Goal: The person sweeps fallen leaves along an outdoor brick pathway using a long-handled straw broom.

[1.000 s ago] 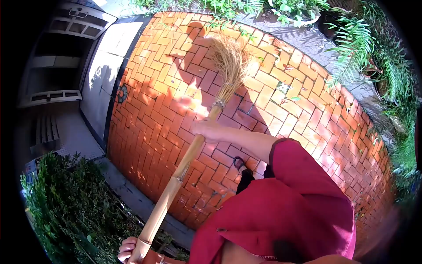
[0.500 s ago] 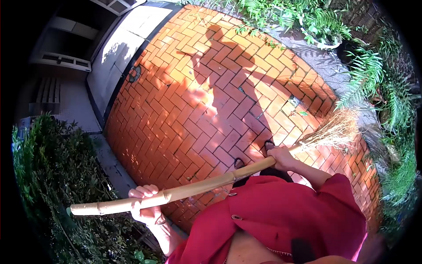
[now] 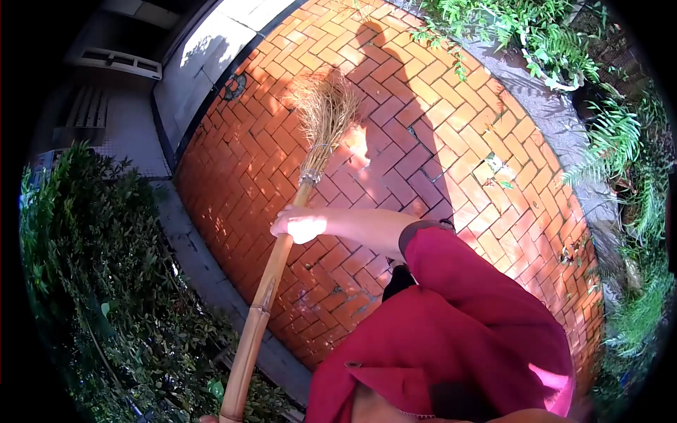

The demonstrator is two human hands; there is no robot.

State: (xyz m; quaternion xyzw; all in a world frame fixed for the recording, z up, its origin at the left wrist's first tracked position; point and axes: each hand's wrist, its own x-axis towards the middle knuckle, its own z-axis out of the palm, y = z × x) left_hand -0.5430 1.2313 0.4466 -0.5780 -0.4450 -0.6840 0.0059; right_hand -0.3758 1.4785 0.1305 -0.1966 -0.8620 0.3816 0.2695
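Observation:
A broom [image 3: 255, 310] with a thick bamboo handle slants across the view. Its bundle of thin dry bristles [image 3: 328, 106] points up the paving, over the red bricks. My right hand [image 3: 299, 224] is wrapped round the handle a little below the bristle binding, with the arm reaching across my body. At the bottom edge, a sliver of my left hand [image 3: 209, 419] shows against the handle's top end; the rest of that hand is out of view. Some green leaves [image 3: 497, 166] lie on the bricks to the right.
Brick paving [image 3: 416, 106] curves ahead, crossed by my shadow. A leafy hedge [image 3: 120, 282] stands left behind a concrete kerb [image 3: 204, 243]. Ferns [image 3: 613, 134] and a stone edging [image 3: 539, 106] border the right. A round drain cover [image 3: 235, 87] lies near the white slab.
The broom has swung from right to left, its bristles now far up the paving. My right hand has moved left with it, and my left hand has dropped to the bottom edge.

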